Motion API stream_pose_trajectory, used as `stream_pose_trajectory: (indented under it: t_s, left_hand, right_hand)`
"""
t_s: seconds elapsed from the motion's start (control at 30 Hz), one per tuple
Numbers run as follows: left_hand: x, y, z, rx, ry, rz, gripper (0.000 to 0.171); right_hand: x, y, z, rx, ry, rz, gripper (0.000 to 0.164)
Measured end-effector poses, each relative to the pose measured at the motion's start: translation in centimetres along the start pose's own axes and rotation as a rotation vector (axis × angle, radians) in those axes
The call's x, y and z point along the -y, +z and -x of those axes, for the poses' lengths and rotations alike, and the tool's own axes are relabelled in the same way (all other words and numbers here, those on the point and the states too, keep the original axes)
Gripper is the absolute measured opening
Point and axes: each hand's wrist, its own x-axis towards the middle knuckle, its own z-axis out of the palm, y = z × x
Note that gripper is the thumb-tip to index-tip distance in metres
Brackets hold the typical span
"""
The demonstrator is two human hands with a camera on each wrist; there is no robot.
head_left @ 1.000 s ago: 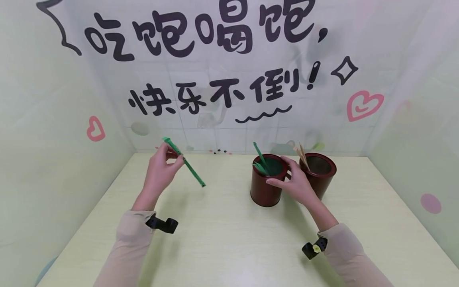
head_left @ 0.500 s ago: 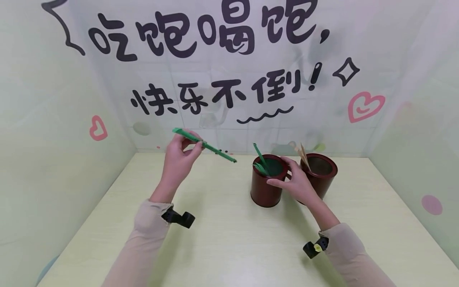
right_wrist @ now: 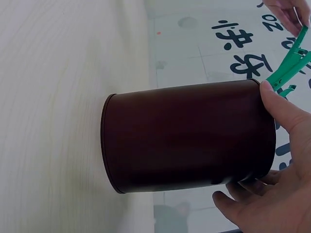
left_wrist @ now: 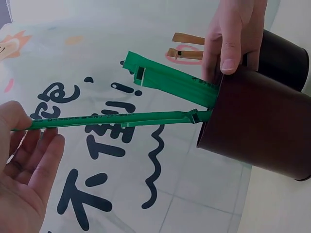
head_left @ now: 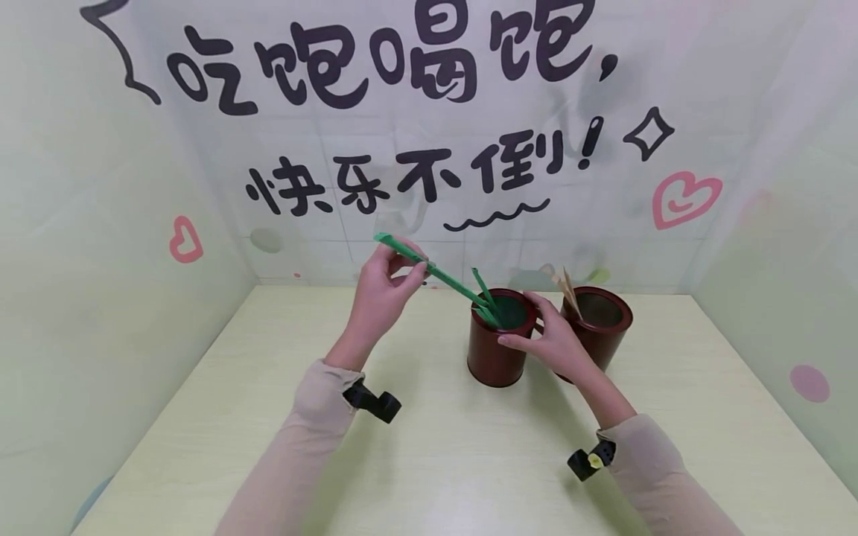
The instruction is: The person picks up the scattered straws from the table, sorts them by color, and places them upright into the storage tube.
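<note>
My left hand (head_left: 385, 294) pinches a slim green stick packet (head_left: 456, 285) by its upper part, between thumb and fingers. The packet slants down to the right, and its lower end is at the mouth of a dark red cylindrical canister (head_left: 494, 357). Other green packets (left_wrist: 170, 82) stick out of that canister. With thumb and fingers around its upper side, my right hand (head_left: 555, 339) holds the canister upright on the table. In the right wrist view the thumb lies by the rim of the canister (right_wrist: 189, 138).
A second dark red canister (head_left: 606, 346) stands just behind and right of my right hand, with thin brown packets (head_left: 570, 294) leaning out of it. The pale wooden table (head_left: 429, 454) ends at a printed backdrop (head_left: 375, 268), with side walls left and right.
My left hand has carried the green stick packet rightward, and its lower end has reached the canister's mouth. My right hand and both canisters have stayed in place.
</note>
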Motion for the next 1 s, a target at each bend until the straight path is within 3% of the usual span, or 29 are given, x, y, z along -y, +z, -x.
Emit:
stream_pose_trajectory:
  t_s: [0.47,0.73,1.0]
  left_hand:
    - [1.9,2.8,-0.1,0.138,-0.080,-0.134,0.016]
    - [3.3,3.5,0.1,0.225,-0.110,-0.211,0.015]
    - [3.9,3.4,0.4,0.283,-0.160,-0.245,0.017]
  right_hand:
    - [2.3,-1.0,1.6,0.004,-0.096,0.070,0.104]
    - [3.9,-2.2,3.2,0.012,-0.185,0.122,0.090]
    - [5.9,-4.2,4.5,-0.048,-0.273,0.058,0.081]
